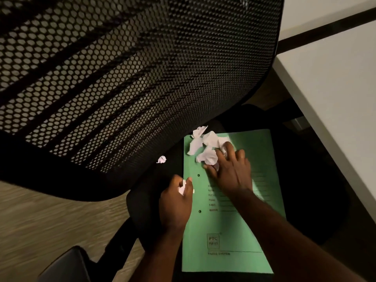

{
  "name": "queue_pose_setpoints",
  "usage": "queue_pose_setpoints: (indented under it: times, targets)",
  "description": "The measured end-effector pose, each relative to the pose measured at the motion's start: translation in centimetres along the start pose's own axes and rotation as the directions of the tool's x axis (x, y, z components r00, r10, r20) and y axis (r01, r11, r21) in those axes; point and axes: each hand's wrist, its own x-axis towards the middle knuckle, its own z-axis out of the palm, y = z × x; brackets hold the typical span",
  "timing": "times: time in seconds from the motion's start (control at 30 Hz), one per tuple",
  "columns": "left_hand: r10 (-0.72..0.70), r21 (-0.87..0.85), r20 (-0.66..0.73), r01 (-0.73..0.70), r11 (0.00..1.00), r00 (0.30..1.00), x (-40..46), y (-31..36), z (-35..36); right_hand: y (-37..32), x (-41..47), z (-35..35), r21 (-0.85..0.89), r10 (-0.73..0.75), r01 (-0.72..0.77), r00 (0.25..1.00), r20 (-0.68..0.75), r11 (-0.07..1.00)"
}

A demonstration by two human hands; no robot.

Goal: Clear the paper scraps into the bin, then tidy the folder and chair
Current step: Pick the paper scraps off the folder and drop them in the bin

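A green folder (234, 224) lies flat on the black seat of an office chair (146, 208). Several crumpled white paper scraps (201, 139) are heaped on the folder's far left corner. My right hand (230, 167) rests on the folder with its fingers closing around the nearest scraps. My left hand (177, 202) is at the folder's left edge, curled around a small white scrap (182, 187). One more small scrap (161, 159) sits on the seat, left of the folder, close to the backrest.
The chair's black mesh backrest (122, 78) fills the upper left and hangs over the seat. A white desk (333, 88) runs along the right, close to the chair. Wood-look floor (40, 220) shows at lower left, with a dark object (67, 265) at the bottom edge.
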Motion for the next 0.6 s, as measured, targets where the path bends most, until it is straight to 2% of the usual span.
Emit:
queue_pose_setpoints:
  times: [0.13,0.3,0.6]
  targets:
    - [0.012,-0.007,-0.005,-0.012,1.000,1.000,-0.1,-0.1,0.1,-0.3,-0.8,0.2,0.113,-0.113,0.113,0.994,-0.004,0.987]
    - [0.038,-0.018,-0.038,-0.038,0.999,0.999,-0.3,0.0,-0.2,-0.5,-3.2,-0.2,0.127,-0.226,0.216,0.971,0.074,0.968]
    - [0.101,-0.098,0.005,-0.100,0.990,0.995,-2.3,2.8,-1.8,-1.0,-13.4,-1.4,0.332,-0.199,0.185,0.980,0.010,0.925]
